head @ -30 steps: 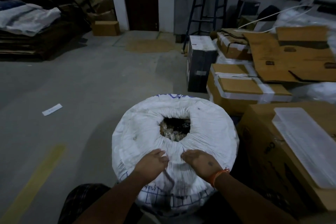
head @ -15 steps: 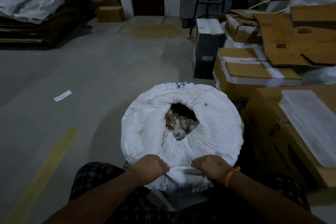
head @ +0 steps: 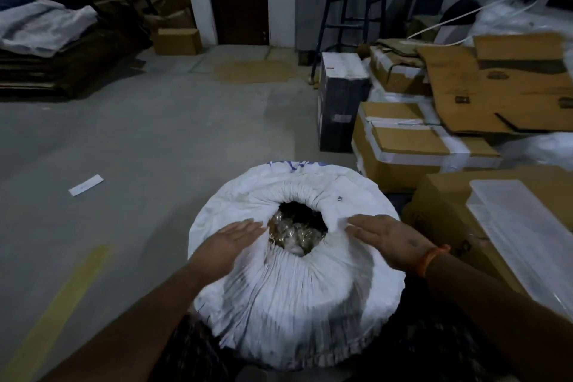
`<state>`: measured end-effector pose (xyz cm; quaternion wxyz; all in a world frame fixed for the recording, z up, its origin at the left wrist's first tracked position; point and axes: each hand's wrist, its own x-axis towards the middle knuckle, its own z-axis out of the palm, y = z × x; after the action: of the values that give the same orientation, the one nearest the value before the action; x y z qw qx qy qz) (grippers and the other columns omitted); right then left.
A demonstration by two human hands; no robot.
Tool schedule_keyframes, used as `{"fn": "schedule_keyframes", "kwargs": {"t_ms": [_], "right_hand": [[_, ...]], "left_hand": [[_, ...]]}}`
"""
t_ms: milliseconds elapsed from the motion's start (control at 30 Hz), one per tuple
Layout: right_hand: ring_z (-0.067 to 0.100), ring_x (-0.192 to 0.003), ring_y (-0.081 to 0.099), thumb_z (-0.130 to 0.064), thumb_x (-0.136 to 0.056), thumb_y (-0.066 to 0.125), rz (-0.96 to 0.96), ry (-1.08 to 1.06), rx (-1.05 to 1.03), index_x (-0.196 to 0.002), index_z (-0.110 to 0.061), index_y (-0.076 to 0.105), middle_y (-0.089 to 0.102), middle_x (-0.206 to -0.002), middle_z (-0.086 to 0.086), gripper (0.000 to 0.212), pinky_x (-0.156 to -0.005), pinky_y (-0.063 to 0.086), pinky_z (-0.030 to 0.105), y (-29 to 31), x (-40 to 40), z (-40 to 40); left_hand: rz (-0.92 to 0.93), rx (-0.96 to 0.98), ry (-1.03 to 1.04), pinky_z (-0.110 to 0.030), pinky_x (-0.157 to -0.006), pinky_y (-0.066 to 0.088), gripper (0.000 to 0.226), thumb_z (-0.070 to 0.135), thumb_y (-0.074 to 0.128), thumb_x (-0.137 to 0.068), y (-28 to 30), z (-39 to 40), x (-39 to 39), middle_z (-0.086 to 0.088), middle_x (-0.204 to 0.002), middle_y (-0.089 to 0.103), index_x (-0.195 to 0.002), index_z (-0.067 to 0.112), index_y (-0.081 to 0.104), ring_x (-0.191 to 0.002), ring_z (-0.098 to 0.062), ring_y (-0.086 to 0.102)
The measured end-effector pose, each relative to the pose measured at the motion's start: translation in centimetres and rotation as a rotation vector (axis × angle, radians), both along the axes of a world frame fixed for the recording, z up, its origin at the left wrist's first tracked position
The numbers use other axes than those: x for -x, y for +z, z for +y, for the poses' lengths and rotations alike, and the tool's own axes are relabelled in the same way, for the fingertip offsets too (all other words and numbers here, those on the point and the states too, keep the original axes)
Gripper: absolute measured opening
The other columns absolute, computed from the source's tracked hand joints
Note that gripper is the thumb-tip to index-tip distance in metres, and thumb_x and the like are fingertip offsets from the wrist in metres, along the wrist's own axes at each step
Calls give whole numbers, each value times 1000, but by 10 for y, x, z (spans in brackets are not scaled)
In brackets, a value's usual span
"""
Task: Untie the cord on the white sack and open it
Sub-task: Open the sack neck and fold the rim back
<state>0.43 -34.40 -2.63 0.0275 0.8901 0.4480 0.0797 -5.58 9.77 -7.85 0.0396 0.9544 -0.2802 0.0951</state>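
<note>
— Where is the white sack [head: 297, 285]?

— It stands upright on the grey concrete floor [head: 148, 146], right in front of the person and low in the head view. Cardboard boxes [head: 412, 146] are stacked just beside it on the right, and a ladder [head: 350, 9] leans further back by the wall.

— Is its mouth shut?

— No. The gathered, pleated fabric rings a round opening [head: 297, 226] at the top, and crinkly clear-wrapped contents show inside. The cord itself cannot be made out in the dim light.

— And the hands?

— The left hand [head: 229, 242] lies flat on the fabric at the left edge of the opening, fingers straight and together, gripping nothing. The right hand [head: 390, 242] lies flat on the right edge in the same way, palm down and fingers extended, with an orange band [head: 431, 257] at the wrist.

— Anything else on the floor?

— A small white paper slip [head: 86, 185] lies well apart to the left, and a yellow painted stripe [head: 62, 304] runs nearer the person.
</note>
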Motion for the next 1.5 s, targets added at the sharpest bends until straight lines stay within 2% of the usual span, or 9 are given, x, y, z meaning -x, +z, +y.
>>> {"fn": "schedule_keyframes", "kwargs": {"t_ms": [233, 533, 633, 700, 900, 1000, 1167, 1300, 1500], "right_hand": [[25, -137, 51, -24, -96, 67, 240, -261, -336, -134, -27, 65, 57, -146, 6, 38, -113, 31, 27, 9, -93, 5], [20, -150, 22, -52, -70, 86, 717, -510, -474, -112, -48, 74, 30, -159, 8, 44, -122, 24, 44, -22, -160, 29], [11, -140, 30, -44, -74, 87, 858, -551, -463, -119, -47, 71, 36, -151, -1, 49, -112, 25, 24, -32, -166, 21], [5, -131, 39, -44, -76, 86, 840, -508, -392, -122, -50, 67, 48, -140, -9, 50, -106, 26, 14, -37, -171, 18], [0, -122, 50, -34, -81, 84, 715, -454, -357, -129, -39, 67, 56, -128, -22, 51, -96, 30, -3, -26, -191, 16], [10, -120, 55, -27, -83, 83, 590, -538, -451, -129, -34, 69, 62, -126, -8, 49, -99, 35, 13, -27, -206, 8], [31, -111, 62, -14, -94, 69, 344, -683, -337, -137, -28, 63, 54, -119, 9, 45, -93, 43, 28, -34, -230, 8], [35, -117, 61, -18, -99, 57, 371, -821, -191, -144, -32, 55, 58, -136, 16, 47, -98, 49, 39, -61, -232, 14], [34, -121, 51, -22, -94, 67, 385, -819, -366, -133, -36, 65, 46, -130, 11, 42, -111, 40, 39, -79, -223, 11]], "left_hand": [[96, 553, 150, -16, -113, 37, 37, 23, 54, -97, 14, 4, -99, 6, -137, 65, -130, 18, 69, -128, -14, 63], [683, 807, 491, -46, -121, 33, 26, 45, 79, -83, -4, -9, -196, 7, -122, 58, -108, 49, 74, -134, -23, 49], [845, 640, 437, -19, -79, 54, 35, 36, 78, -89, -12, -2, -201, 2, -111, 59, -114, 55, 64, -91, -12, 60], [899, 627, 375, -23, -87, 56, 42, 35, 82, -85, -16, 2, -203, 10, -122, 68, -121, 51, 67, -101, -10, 66], [658, 753, 290, -12, -101, 44, 33, 21, 84, -84, -10, 16, -213, 24, -120, 73, -114, 35, 78, -116, 8, 64], [404, 785, 319, -12, -102, 42, 33, 13, 79, -87, -8, 16, -225, 34, -111, 70, -109, 37, 78, -107, 9, 66], [-27, 374, 498, -32, -80, 51, 36, 23, 77, -87, -23, -11, -252, 2, -97, 65, -115, 45, 75, -86, -20, 64], [92, 78, 531, -53, -105, 42, 47, 43, 74, -86, -41, -27, -256, -5, -137, 58, -130, 49, 62, -128, -33, 53], [192, 412, 532, -46, -110, 44, 36, 43, 59, -94, -48, -11, -239, -5, -144, 50, -129, 42, 68, -134, -28, 48]]}}
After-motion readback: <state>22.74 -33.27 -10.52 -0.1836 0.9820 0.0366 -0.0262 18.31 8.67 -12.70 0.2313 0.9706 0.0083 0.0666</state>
